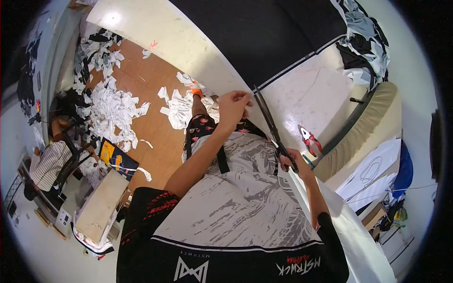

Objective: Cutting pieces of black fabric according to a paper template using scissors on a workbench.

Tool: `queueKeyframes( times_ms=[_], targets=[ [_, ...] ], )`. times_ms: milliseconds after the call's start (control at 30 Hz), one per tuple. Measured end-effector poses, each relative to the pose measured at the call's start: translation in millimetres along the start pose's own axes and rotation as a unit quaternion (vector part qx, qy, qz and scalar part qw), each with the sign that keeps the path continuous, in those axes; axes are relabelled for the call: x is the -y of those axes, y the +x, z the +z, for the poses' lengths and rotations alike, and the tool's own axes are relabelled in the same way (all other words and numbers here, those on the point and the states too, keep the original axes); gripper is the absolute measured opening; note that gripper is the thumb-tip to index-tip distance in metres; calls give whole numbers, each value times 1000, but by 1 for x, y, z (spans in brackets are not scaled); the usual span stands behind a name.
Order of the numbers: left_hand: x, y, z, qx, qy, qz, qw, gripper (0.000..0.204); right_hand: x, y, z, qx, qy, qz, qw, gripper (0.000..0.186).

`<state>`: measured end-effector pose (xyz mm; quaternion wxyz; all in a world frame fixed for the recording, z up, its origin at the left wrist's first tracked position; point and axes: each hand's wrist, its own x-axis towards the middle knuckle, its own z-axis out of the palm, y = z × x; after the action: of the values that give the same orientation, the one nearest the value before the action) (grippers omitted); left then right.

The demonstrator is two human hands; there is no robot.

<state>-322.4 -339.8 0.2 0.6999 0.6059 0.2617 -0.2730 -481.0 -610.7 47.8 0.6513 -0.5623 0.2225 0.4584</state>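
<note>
My right hand (296,162) is wrapped round the dark handles of a pair of scissors (267,111). Their long blades point away from me, with the tips at the near corner of a black fabric (278,35) on the white table. Just left of the blade tips, my left hand (233,106) is closed in a pinch at the table's edge. What sits between its fingertips is too small to make out. A thin, pale, marked strip (302,60) runs along the fabric's near edge.
Red-handled pliers (309,140) lie on the white table (325,89), right of the scissors. A beige padded roll (361,127) borders the table. Fabric scraps (363,47) are heaped at its far right; white scraps (113,111) cover the floor at left. A person (52,162) sits far left.
</note>
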Motion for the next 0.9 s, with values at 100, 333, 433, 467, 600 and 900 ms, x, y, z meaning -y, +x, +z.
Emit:
queueKeyframes(
  times_ms=[100,333,433,467,600,900],
  targets=[
    [0,-6,-2,-1,1,-24,1000,26,-11,12,-5,0,-46,-13,999,32],
    [-13,-17,10,-11,-43,-67,997,25,3,16,-12,-2,-8,10,1000,30],
    [-6,-6,9,-20,-70,-48,996,23,2,17,-17,9,-29,1,1000,30],
    [-3,-4,7,-22,-71,-49,996,23,1,17,-18,20,-44,-9,999,31],
    [-4,-4,-1,-13,-65,-44,997,21,-1,23,-17,5,-37,5,999,26],
    [-2,-3,-10,10,-56,-37,998,23,13,36,-8,-8,-65,-7,998,23]
  ],
)
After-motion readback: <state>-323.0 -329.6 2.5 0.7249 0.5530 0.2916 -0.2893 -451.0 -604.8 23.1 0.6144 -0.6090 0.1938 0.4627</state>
